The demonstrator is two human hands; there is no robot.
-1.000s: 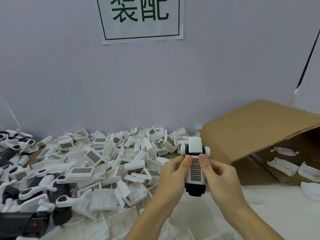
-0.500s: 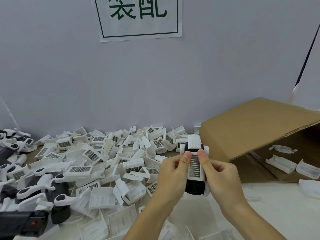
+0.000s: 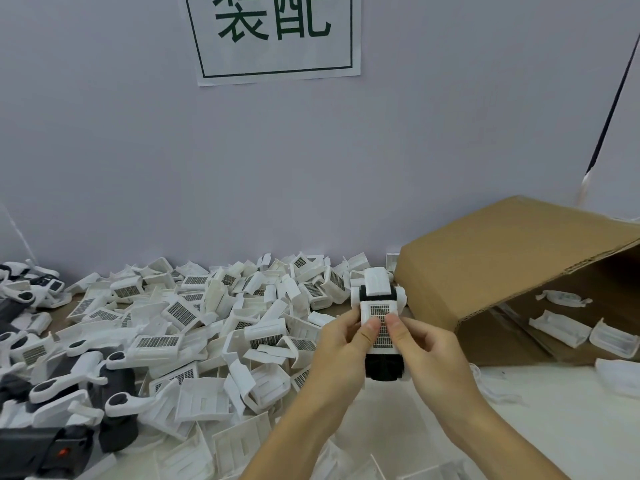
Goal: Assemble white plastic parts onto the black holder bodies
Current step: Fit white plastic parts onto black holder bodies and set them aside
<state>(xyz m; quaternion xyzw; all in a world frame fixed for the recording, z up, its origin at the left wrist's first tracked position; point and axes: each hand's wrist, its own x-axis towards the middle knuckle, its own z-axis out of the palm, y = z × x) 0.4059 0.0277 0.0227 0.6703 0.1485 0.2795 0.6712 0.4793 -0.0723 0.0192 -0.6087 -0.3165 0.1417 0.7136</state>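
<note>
Both hands hold one black holder body [image 3: 384, 368] upright in front of me, with a white plastic part [image 3: 380, 315] bearing a grey grid patch on its front face. My left hand [image 3: 341, 351] grips its left side, thumb pressing on the grid patch. From the right, my right hand [image 3: 427, 355] grips it, thumb beside the left thumb on the patch. A white cap and two white side rollers stick out at the holder's top [image 3: 377, 285].
A big pile of loose white parts [image 3: 194, 320] covers the table to the left and behind. Assembled black and white holders [image 3: 79, 386] lie at far left. An open cardboard box [image 3: 519, 271] on its side at right holds a few white parts.
Both thumbs have slid down from the top edge of the white part onto the middle of its grid patch. The holder stays in about the same place.
</note>
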